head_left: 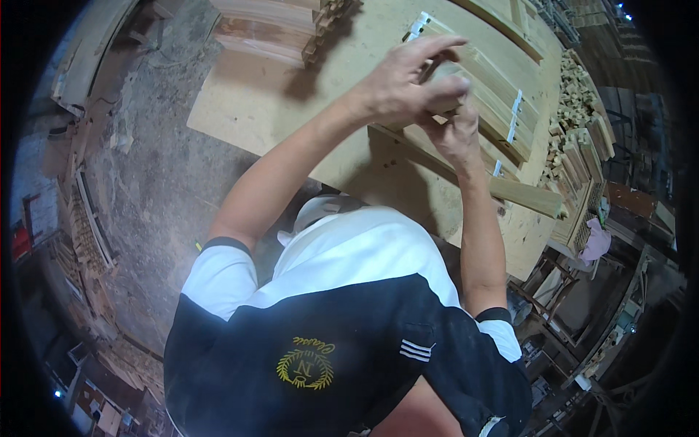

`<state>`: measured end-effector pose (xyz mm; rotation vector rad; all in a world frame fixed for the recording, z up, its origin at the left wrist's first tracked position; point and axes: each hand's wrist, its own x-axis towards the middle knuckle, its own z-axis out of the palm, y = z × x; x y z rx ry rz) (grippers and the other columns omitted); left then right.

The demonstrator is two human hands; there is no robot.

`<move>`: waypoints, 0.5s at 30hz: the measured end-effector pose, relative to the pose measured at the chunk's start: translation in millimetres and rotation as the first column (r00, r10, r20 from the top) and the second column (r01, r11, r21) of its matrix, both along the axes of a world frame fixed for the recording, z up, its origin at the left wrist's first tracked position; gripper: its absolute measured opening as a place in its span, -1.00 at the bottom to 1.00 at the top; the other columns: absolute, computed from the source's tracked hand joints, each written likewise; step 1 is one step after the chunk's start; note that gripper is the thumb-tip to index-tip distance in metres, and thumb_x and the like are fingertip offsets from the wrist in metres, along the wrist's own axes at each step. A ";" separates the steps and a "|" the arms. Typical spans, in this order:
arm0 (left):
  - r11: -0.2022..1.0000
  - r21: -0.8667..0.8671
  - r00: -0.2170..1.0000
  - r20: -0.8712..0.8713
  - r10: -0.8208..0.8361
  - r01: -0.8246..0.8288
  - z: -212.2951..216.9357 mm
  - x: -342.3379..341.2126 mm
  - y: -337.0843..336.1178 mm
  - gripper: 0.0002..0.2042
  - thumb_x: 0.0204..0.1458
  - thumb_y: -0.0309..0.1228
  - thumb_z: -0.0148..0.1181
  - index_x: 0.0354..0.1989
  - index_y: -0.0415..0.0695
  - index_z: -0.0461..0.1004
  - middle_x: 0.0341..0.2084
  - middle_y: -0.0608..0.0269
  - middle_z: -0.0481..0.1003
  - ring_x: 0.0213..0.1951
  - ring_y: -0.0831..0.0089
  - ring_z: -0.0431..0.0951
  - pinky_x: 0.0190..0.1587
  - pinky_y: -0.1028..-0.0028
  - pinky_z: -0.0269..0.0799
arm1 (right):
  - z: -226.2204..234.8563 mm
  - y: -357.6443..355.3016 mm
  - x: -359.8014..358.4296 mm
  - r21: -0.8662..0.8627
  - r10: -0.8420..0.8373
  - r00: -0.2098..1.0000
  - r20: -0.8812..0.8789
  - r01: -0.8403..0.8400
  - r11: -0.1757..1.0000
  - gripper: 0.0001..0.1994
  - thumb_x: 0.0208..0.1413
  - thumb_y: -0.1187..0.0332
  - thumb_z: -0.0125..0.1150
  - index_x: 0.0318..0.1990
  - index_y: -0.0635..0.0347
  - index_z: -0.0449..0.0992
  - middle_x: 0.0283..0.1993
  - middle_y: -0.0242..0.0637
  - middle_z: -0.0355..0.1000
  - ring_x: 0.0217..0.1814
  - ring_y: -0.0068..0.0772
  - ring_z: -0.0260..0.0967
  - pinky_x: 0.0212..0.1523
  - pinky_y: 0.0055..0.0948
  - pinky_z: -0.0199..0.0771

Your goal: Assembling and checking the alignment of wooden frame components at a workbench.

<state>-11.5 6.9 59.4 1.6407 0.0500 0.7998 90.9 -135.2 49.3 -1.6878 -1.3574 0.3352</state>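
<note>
Both hands are close together over a bundle of wooden slats on the pale work table. My left hand curls around a pale roundish roll, its forefinger reaching over the top and its thumb in front. Just below the roll, my right hand has its fingers bent up against it; whatever they pinch is hidden. White strips that look like tape cross the bundle at its near and far ends. A long wooden bar lies at the near side of the bundle.
The pale board tabletop spreads to the left under a stack of wooden boards. Beyond the right edge stand piled wood pieces and a pink cloth. A dusty concrete floor lies left of the table.
</note>
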 end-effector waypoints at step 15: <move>0.982 0.074 0.984 0.066 0.168 -0.172 -14.9 -7.4 -26.5 -0.70 -0.01 -0.34 0.24 -0.17 -0.29 0.51 -0.35 0.11 0.50 -0.33 0.38 0.48 -0.28 0.42 0.38 | -36.6 -19.5 -16.9 0.034 -0.008 1.000 -0.026 0.009 0.999 -0.29 -0.16 0.41 0.47 0.21 0.25 0.28 -0.02 0.12 0.42 0.10 0.15 0.41 0.07 -0.10 0.44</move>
